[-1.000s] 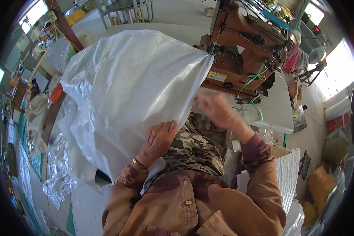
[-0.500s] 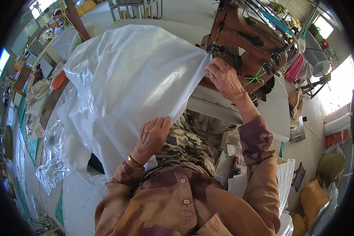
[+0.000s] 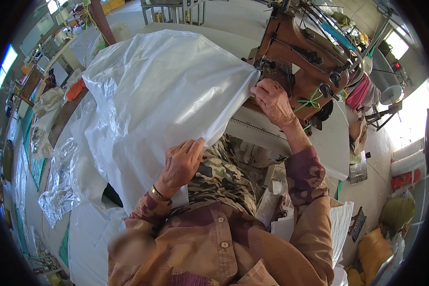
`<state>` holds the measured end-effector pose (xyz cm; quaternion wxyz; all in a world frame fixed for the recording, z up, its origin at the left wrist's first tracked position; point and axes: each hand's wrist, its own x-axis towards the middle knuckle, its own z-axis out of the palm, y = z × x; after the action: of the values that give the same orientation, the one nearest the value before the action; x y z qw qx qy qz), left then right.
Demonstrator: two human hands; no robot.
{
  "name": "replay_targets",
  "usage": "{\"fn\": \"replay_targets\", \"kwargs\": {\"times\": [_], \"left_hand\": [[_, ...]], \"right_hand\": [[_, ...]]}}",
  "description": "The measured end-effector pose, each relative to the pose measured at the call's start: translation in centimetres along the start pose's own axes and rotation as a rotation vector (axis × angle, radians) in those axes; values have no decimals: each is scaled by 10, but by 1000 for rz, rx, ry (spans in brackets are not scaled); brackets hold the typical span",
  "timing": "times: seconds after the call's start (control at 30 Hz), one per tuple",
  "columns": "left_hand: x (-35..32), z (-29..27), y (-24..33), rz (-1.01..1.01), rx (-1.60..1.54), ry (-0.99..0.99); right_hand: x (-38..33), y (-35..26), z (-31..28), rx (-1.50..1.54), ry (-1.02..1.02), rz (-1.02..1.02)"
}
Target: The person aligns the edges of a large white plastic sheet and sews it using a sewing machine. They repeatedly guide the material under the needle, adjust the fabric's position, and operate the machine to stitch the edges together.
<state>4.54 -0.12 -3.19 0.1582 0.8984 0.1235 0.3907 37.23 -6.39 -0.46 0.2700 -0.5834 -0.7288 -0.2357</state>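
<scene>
A large sheet of white, glossy woven plastic (image 3: pixel 148 90) spreads over the work table and hangs down at its left and near sides. Its right edge runs up to the needle area of a brown sewing machine (image 3: pixel 314 62). Close to the needle, my right hand (image 3: pixel 274 102) pinches that edge between thumb and fingers. Lower down the same edge, just above my lap, my left hand (image 3: pixel 180 164) grips the sheet, fingers pressed together. The needle tip itself is too small to make out. A ruler strip (image 3: pixel 257 131) lies along the table's near edge.
Crumpled clear plastic (image 3: pixel 59 186) hangs off the left side. At the right, the pale table top (image 3: pixel 331 143) reaches past the machine, where a green string (image 3: pixel 310 100) is tied. Papers and a white bundle (image 3: pixel 341 224) stand beside my right arm. A metal frame (image 3: pixel 174 12) stands behind.
The view has shifted slightly. Both hands keep their hold on the plastic sheet's edge, and its top corner stays at the needle area. I see no grip released.
</scene>
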Motion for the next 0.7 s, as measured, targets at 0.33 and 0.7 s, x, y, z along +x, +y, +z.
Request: {"fn": "replay_targets", "kwargs": {"times": [0.33, 0.7], "left_hand": [[-1, -3, -6, -51, -24, -47], [-1, 2, -10, -14, -33, -7]], "right_hand": [[-2, -7, -5, 6, -80, -63], [0, -14, 6, -211, -103, -36]]}}
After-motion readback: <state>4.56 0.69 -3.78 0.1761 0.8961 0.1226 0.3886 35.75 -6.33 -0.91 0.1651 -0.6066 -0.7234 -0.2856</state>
